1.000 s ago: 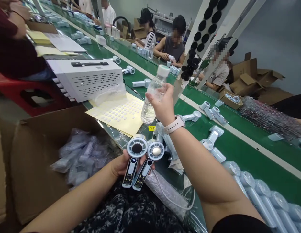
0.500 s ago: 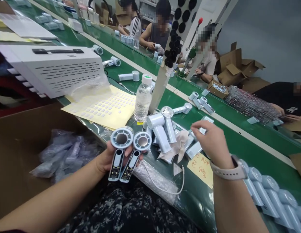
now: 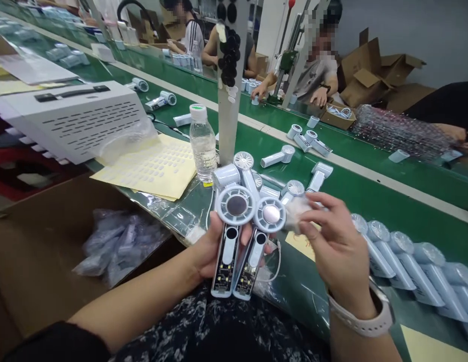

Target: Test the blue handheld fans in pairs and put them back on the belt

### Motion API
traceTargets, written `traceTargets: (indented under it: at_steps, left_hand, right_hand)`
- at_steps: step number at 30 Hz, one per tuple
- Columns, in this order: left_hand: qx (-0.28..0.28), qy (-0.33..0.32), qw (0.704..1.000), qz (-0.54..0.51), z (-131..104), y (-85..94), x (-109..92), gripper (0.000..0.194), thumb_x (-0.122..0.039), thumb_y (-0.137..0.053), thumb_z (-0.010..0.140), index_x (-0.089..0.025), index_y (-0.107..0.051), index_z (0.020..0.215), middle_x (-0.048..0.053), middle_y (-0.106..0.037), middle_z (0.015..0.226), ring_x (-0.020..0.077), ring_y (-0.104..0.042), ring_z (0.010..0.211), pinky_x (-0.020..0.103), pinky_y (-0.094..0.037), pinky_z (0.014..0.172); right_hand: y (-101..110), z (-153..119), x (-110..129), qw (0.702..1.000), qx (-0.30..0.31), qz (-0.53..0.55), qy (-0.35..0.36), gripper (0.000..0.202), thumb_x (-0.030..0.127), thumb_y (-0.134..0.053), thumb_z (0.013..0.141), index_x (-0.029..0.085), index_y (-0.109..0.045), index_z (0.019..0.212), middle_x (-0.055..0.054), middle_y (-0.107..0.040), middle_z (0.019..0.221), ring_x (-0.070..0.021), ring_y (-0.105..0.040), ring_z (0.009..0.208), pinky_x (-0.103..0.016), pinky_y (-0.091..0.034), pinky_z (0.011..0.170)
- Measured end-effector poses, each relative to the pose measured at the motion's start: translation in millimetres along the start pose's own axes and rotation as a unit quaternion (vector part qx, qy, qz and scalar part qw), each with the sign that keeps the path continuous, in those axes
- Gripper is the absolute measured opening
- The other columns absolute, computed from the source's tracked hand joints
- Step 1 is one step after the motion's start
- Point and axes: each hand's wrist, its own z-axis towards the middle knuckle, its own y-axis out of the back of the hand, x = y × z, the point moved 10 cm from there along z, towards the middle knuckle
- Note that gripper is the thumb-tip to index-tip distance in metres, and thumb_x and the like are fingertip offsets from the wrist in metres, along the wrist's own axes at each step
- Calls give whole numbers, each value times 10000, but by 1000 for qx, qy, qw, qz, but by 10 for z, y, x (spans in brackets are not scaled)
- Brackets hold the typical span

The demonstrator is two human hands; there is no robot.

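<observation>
Is a long, shiny green table (image 3: 370, 206) with a pale strip (image 3: 355, 169) running along it. Holds a white box (image 3: 94, 120) with a black handle, and yellow paper (image 3: 151, 168) with white dots nearby. Has a water bottle (image 3: 204, 146) standing just beside the paper, near a messy pile of light blue fans (image 3: 248, 178). Carries more fans (image 3: 402, 244) lined up at the right.

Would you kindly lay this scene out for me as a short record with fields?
Left hand: holds two handheld fans side by side, circuit boards exposed
Right hand: pinches a crumpled pale wipe close to the fans; contact unclear
Upright on bench: clear bottle, beside a yellow sheet with pale dots
Behind the sheet: white slotted case
Far right: row of pale-blue fans
In cardboard box: plastic-bagged items
</observation>
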Motion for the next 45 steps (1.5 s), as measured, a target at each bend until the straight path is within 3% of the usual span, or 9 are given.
traceTargets:
  at_steps: [4, 8, 15, 20, 26, 30, 34, 40, 45]
  left_hand:
    - [25, 67, 997, 33, 94, -63, 303, 673, -815, -630, 633, -148, -604, 723, 123, -738, 890, 234, -708, 796, 333, -554, 752]
    - [26, 98, 992, 80, 108, -84, 434, 689, -817, -655, 600, -136, -602, 692, 128, -732, 851, 222, -701, 761, 294, -560, 689]
    - [-27, 82, 993, 78, 28, -2, 426, 664, -792, -688, 596, -139, -618, 695, 102, -719, 805, 196, -677, 720, 269, -541, 650]
    - [12, 102, 994, 33, -8, -54, 417, 686, -819, -618, 637, -134, -612, 678, 142, -721, 979, 233, -690, 842, 323, -541, 754]
    - [26, 194, 981, -16, -52, -45, 647, 815, -874, -565, 612, -111, -696, 870, 123, -718, 980, 218, -691, 828, 303, -549, 733]
    - [26, 247, 969, 7, -147, 0, 773, 989, -888, -573, 587, -59, -678, 1116, 130, -734, 924, 209, -681, 781, 277, -534, 678]
    - [-13, 219, 975, 24, -163, 80, 712, 817, -804, -601, 693, -79, -698, 1060, 120, -745, 886, 197, -688, 766, 269, -526, 667]
    - [-34, 211, 976, 31, -192, 165, 707, 735, -798, -586, 718, -87, -697, 868, 141, -743, 854, 206, -703, 727, 276, -546, 640]
    - [-63, 232, 969, 56, -227, 264, 751, 793, -870, -539, 667, -105, -696, 807, 130, -732, 817, 207, -684, 692, 295, -537, 630]
  right_hand:
    - [-291, -183, -210, 947, 94, 260, -162, 375, 440, -753, 801, 352, -664, 1154, -75, -648, 1248, -283, -649, 1048, -460, -563, 814]
    - [-545, -404, -407, 865, 166, 373, -291, 631, 503, -821, 706, 274, -611, 1256, -62, -716, 916, -192, -649, 601, -332, -536, 516]
    - [-445, -356, -452, 935, 80, 238, -252, 416, 581, -634, 867, 203, -707, 1023, -7, -656, 591, -159, -584, 470, -271, -451, 440]
    - [157, -113, -512, 973, -55, 113, -195, 454, 616, -565, 897, 194, -725, 847, -91, -754, 815, -207, -684, 660, -304, -508, 522]
    - [-369, 82, 230, 948, 292, 125, 12, 548, 629, -447, 954, 295, -587, 1365, -58, -561, 1455, -300, -494, 1351, -473, -393, 1109]
    - [-827, -45, 100, 876, 476, 54, -62, 807, 581, -649, 857, 242, -359, 1529, -108, -512, 1482, -321, -534, 1295, -478, -423, 1071]
    - [-918, 15, -8, 886, 457, -26, -78, 693, 530, -798, 707, 206, -613, 1291, -100, -644, 1286, -330, -609, 1145, -448, -477, 954]
    - [-958, -31, 157, 911, 410, -11, -36, 337, 467, -703, 824, 230, -697, 1062, -46, -731, 1070, -273, -665, 996, -340, -487, 792]
    - [-905, -40, 16, 935, 341, -34, -96, 523, 650, -460, 928, 201, -729, 935, -38, -711, 726, -223, -653, 672, -321, -444, 613]
